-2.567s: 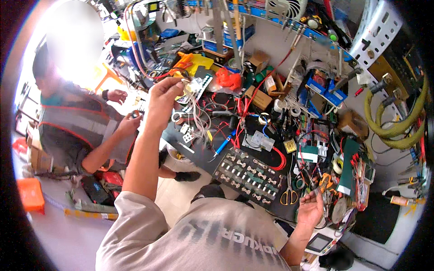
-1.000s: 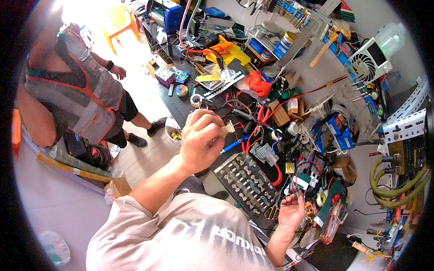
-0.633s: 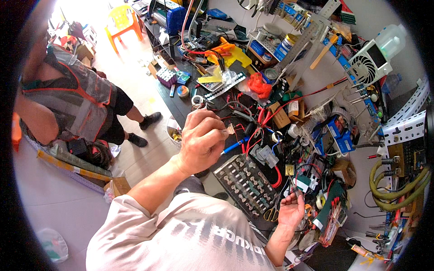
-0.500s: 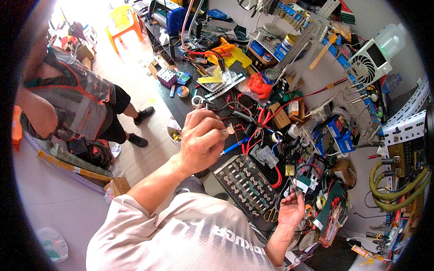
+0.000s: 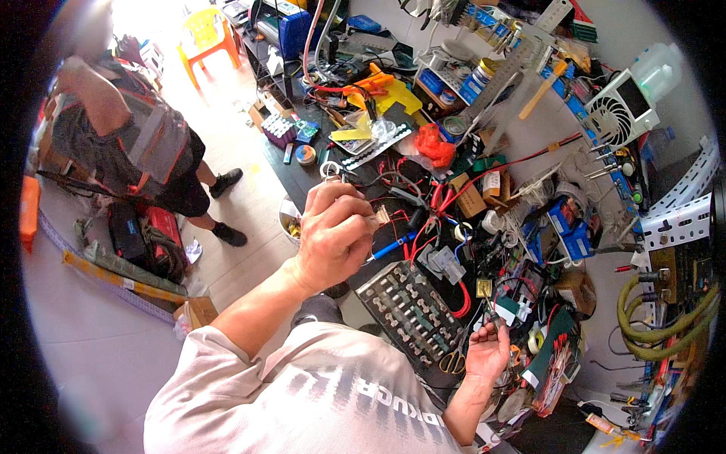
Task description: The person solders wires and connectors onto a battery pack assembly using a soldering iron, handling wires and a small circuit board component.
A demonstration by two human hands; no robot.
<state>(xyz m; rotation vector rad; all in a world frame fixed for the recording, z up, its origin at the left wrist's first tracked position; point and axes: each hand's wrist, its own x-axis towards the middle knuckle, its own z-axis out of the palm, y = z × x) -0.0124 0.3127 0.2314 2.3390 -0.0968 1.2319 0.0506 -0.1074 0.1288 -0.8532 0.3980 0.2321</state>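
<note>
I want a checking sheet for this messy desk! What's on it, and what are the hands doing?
Surface: dark workbench, almost fully covered.
Job's things: small pale connector pinched in left hand; grey tray of parts below it.
Clutter: scissors, blue pen, orange tool, white fan.
Hands: left raised, closed on connector; right hand on the bench edge, grip unclear.
Cables: red wire loops; yellow-green hoses.
Surroundings: another person standing, yellow chair.
</note>
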